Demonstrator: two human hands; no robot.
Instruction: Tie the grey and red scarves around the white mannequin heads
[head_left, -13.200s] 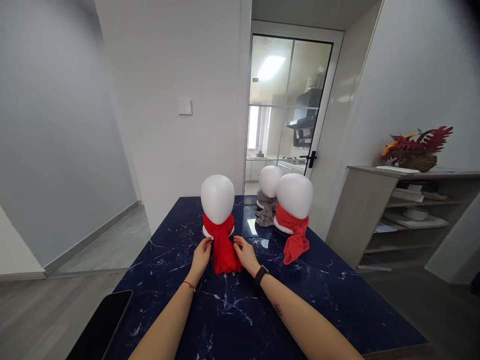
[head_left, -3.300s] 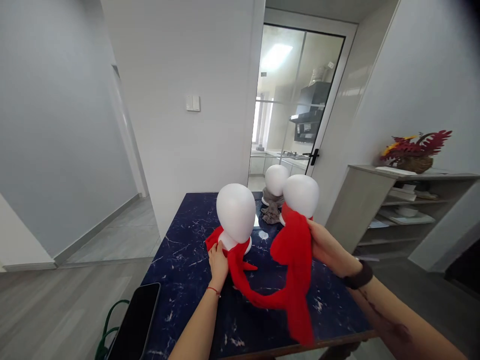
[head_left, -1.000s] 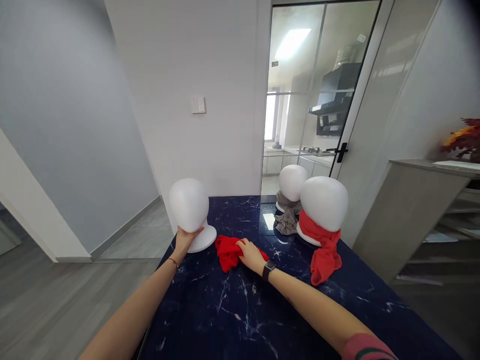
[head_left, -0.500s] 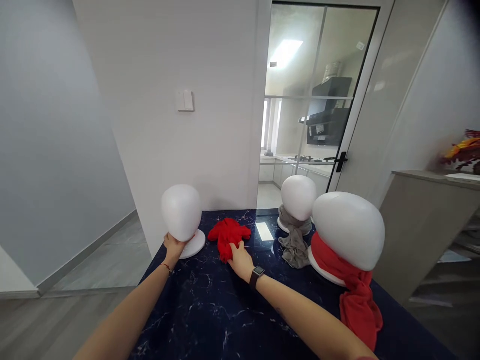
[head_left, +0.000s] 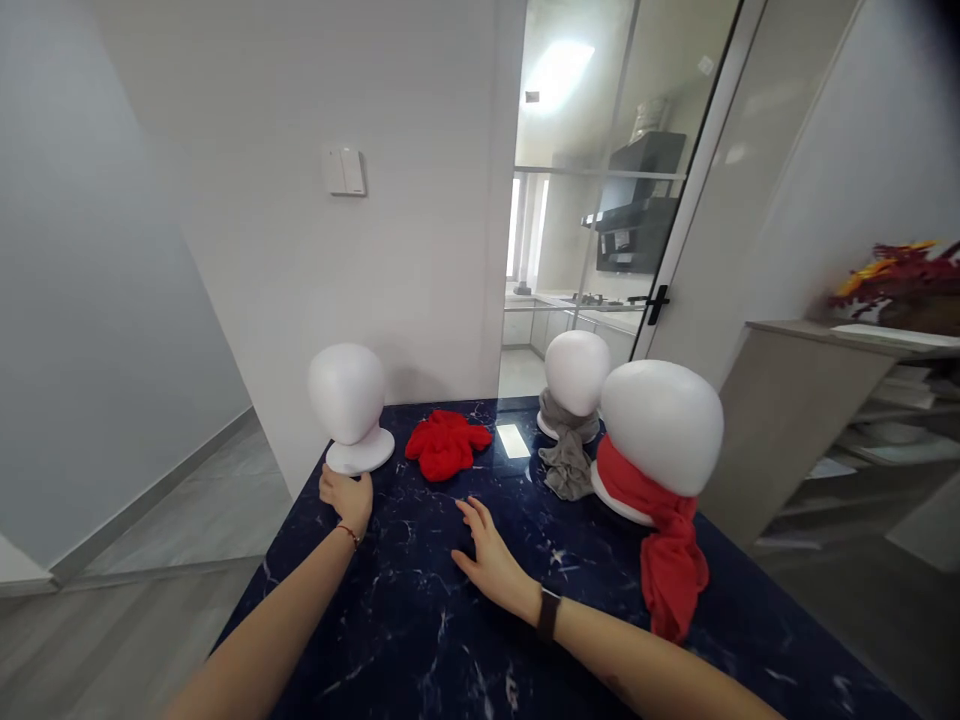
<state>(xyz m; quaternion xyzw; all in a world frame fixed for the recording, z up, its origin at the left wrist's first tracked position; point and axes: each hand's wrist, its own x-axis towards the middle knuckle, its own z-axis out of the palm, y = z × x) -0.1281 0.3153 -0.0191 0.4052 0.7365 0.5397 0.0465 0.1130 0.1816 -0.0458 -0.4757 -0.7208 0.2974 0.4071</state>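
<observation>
Left hand [head_left: 345, 497]: half-curled, empty, just short of bare mannequin head [head_left: 347, 395] at the marble table [head_left: 420, 640] edge; a nudge could topple it. Right hand [head_left: 487, 560]: spread flat, empty; crumpled red scarf [head_left: 446, 444] lies beyond its fingertips, apart.

Three mannequin heads [head_left: 347, 395], three scarves [head_left: 446, 443]
</observation>
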